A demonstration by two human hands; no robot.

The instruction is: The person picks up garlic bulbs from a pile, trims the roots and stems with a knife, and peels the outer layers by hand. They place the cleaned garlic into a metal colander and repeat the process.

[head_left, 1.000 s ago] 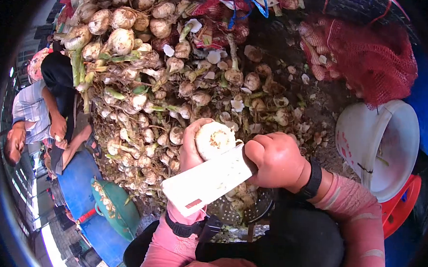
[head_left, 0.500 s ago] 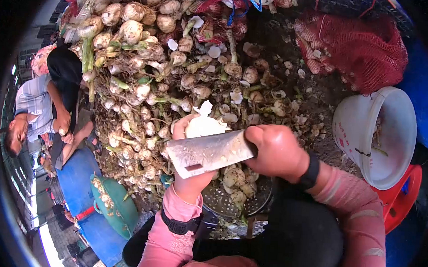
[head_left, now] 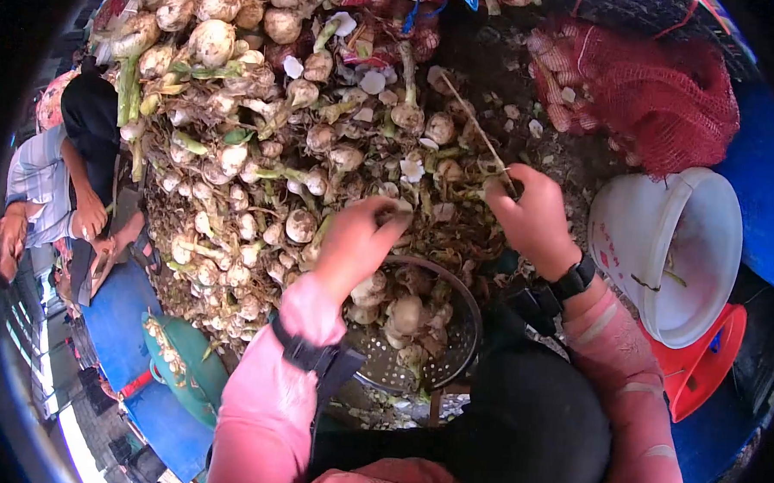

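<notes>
My right hand [head_left: 535,220] is closed round the handle of a cleaver [head_left: 476,129], seen nearly edge-on as a thin line, its blade slanting up and left over the pile. To its left, my left hand [head_left: 358,242] is curled, thumb and fingers close together; a pale bit shows at the fingertips, but I cannot make out what it is. Below the hands sits a round perforated metal basin [head_left: 469,310] with several dirty, whitish bulbs [head_left: 405,315] in it. Beyond lies a large heap of garlic-like bulbs [head_left: 213,42] with stalks and roots.
A red mesh sack [head_left: 653,89] lies at upper right. Below it a white bucket [head_left: 634,222] leans beside a red plastic container [head_left: 710,359]. At left, another person [head_left: 49,175] sits near a green basin [head_left: 187,379] and blue surfaces. White peelings litter the heap.
The white bulb that was in my left hand no longer shows there. My hands have moved apart, and the cleaver has turned from broadside to edge-on, pointing up and left.
</notes>
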